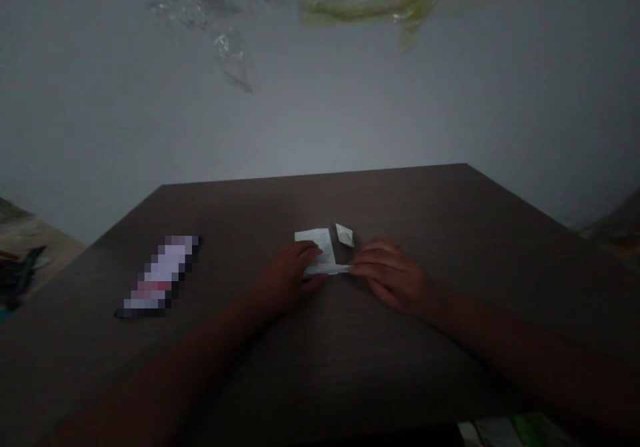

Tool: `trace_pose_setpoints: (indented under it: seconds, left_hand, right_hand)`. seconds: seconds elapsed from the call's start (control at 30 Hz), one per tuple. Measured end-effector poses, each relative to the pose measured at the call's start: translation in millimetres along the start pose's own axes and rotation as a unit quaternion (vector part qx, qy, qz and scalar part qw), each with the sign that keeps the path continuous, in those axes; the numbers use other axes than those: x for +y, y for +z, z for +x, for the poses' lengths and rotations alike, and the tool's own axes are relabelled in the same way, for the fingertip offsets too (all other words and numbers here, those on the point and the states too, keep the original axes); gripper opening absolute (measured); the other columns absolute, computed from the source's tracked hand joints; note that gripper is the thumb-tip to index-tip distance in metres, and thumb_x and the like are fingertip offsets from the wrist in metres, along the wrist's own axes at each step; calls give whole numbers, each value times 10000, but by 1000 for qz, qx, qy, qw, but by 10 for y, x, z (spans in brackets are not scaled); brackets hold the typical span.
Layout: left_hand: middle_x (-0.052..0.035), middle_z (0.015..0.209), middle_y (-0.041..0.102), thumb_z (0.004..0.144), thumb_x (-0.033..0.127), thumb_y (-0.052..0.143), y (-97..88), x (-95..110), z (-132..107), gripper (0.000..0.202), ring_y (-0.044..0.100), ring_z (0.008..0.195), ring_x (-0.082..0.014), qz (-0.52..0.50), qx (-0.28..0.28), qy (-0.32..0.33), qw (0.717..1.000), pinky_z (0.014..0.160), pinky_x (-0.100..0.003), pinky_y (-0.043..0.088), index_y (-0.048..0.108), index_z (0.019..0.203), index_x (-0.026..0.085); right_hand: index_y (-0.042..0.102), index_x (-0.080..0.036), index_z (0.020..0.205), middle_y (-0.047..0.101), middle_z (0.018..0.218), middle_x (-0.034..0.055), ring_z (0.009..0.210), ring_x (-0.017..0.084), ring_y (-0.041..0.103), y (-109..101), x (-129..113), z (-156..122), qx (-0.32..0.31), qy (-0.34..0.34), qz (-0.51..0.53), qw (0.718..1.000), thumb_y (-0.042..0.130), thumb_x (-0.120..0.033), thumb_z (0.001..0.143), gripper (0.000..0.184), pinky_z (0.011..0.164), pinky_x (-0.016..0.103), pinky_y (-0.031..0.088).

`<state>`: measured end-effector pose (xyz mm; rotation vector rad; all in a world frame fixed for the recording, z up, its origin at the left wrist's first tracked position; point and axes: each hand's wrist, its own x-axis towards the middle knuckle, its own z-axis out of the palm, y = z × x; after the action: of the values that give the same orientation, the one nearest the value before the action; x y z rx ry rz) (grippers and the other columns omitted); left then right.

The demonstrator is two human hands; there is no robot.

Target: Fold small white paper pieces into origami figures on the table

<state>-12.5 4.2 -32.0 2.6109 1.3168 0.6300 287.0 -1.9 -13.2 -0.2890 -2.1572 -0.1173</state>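
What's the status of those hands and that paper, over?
Left hand on white paper. Right hand at narrow strip by paper's near edge. Small folded piece lies just beyond right hand.

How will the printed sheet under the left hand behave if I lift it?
The printed sheet looks like thin paper, so it's probably light and floppy. The left hand rests on it, so pulling could crease or tear it. The smooth-looking tabletop suggests it may slide easily once freed.

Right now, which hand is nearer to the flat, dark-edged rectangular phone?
Left. The left hand is on the white rectangular printed paper, to the right of the flat, dark-edged rectangular phone; the right hand is farther away, to the left hand's right.
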Motion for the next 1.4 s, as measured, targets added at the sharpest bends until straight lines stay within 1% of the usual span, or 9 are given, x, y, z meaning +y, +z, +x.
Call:
trace_pose_setpoints:
  seconds: [0.2, 0.47, 0.6, 0.73, 0.8, 0.9, 1.03, 1.23, 1.4]
  left_hand:
    - [-217, 1696, 657, 1045, 138, 687, -73, -2, 50, 565, 621, 1577, -423, 59, -83, -69, 992, 1328, -637, 515, 672, 1609, 142]
    - [-182, 1616, 726, 1153, 255, 624, -79, -106, 96, 419, 681, 1500, -413, 97, -60, -118, 986, 1252, -656, 560, 751, 1551, 235]
    - [-199, 1590, 736, 1144, 309, 652, -68, -177, 96, 375, 682, 1478, -467, 112, -32, -134, 984, 1226, -745, 545, 786, 1485, 232]
    - [-209, 1596, 718, 1115, 328, 695, -59, -225, 90, 355, 640, 1511, -485, 121, 9, -139, 983, 1238, -791, 510, 787, 1438, 216]
    - [-209, 1612, 703, 1111, 309, 687, -76, -211, 78, 354, 626, 1532, -456, 114, 32, -117, 986, 1262, -752, 509, 770, 1439, 208]
    - [-194, 1591, 717, 1135, 261, 618, -101, -134, 36, 325, 665, 1500, -380, 56, 57, -2, 997, 1264, -636, 555, 753, 1426, 211]
    - [-163, 1487, 783, 1133, 225, 599, -63, -23, -28, 295, 739, 1402, -322, -23, 12, 147, 989, 1210, -530, 625, 762, 1378, 208]
    - [-140, 1468, 799, 1092, 236, 678, 1, -51, -13, 300, 748, 1388, -336, -31, -53, 138, 989, 1234, -530, 614, 785, 1371, 223]
    - [-142, 1475, 792, 1082, 269, 732, -50, -32, 13, 279, 739, 1396, -350, -19, -79, 119, 990, 1260, -527, 581, 803, 1347, 215]
  right_hand:
    - [653, -217, 1564, 861, 1139, 84, 1059, 248, 819, 37, -63, 18, -7, -14, 28, 999, 584, -92, 1147, 441, 976, 461, 693]
    - [658, -162, 1516, 859, 1226, 127, 1170, 252, 814, 76, -55, -44, -58, -19, 49, 997, 465, -120, 1201, 373, 1077, 487, 676]
    - [639, -193, 1559, 853, 1249, 129, 1191, 256, 809, 77, -27, -74, -82, 9, 56, 995, 478, -82, 1161, 443, 1104, 484, 668]
    - [701, -190, 1435, 858, 1208, 125, 1147, 260, 812, 98, -2, -88, -109, 32, 58, 992, 563, -100, 1149, 330, 1091, 455, 669]
    - [728, -184, 1357, 856, 1167, 119, 1114, 250, 811, 125, 7, -99, -125, 37, 77, 989, 586, -120, 1149, 261, 1052, 431, 678]
    - [751, -185, 1302, 852, 1154, 123, 1107, 250, 807, 152, 11, -124, -179, 67, 122, 974, 594, -118, 1122, 249, 1009, 431, 682]
    - [744, -215, 1328, 850, 1208, 114, 1110, 254, 813, 122, 14, -146, -221, 128, 186, 949, 655, -111, 1028, 330, 1005, 424, 673]
    - [749, -235, 1314, 842, 1180, 95, 1052, 247, 810, 90, 81, -159, -238, 174, 191, 936, 615, -86, 1006, 368, 979, 404, 661]
    - [767, -255, 1261, 848, 1178, 83, 1084, 244, 811, 133, 110, -193, -243, 177, 191, 935, 696, -156, 1038, 254, 1014, 406, 662]
